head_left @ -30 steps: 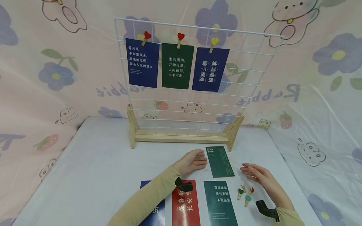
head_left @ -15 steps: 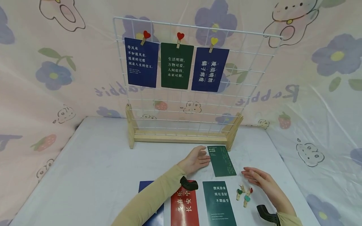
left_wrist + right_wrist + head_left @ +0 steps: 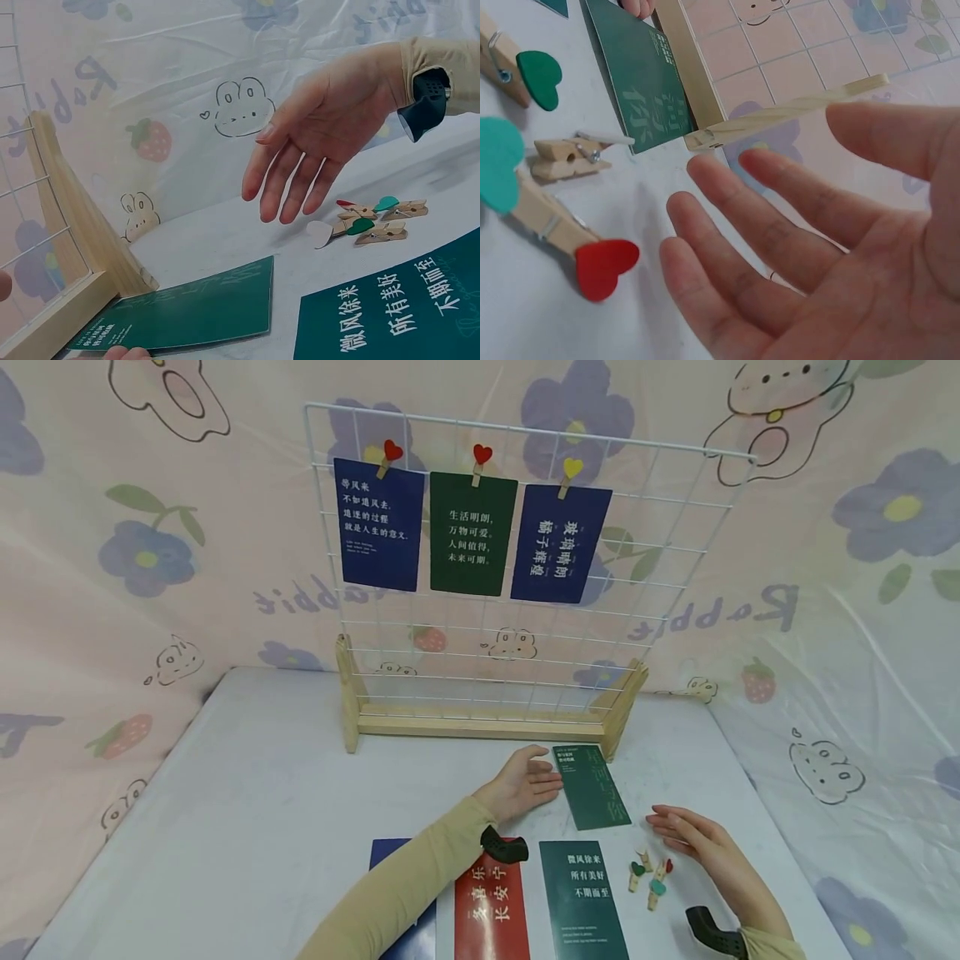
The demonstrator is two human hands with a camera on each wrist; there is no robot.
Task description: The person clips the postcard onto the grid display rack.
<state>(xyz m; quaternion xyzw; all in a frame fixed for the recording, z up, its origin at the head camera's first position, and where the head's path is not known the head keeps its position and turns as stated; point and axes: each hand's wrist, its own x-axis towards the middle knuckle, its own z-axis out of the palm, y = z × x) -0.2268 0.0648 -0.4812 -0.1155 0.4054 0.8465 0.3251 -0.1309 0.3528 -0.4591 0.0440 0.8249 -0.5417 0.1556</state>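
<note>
My left hand (image 3: 523, 783), fingers loosely extended, lies at the left edge of a green card (image 3: 594, 788) in front of the rack. Its fingertips (image 3: 126, 353) reach that card's edge in the left wrist view, with no grip around it. To the right, my right hand (image 3: 697, 847) hovers over the table with relaxed fingers and holds nothing; its palm (image 3: 870, 300) shows in the right wrist view. Several small wooden clothespins with heart tops lie near it, including one with a red heart (image 3: 606, 268) and one with a dark green heart (image 3: 540, 79).
A white wire grid rack (image 3: 480, 652) on a wooden base (image 3: 480, 727) stands behind. Clipped to it are a blue card (image 3: 378, 556), a green one (image 3: 468, 572) and another blue one (image 3: 551, 585). Nearer lie a teal card (image 3: 585, 910), a red card (image 3: 491, 935) and a partly hidden blue card (image 3: 416, 935).
My left hand has shifted slightly to the right, and the green card beside it has slid a little right too. My right hand has drifted slightly right and nearer.
</note>
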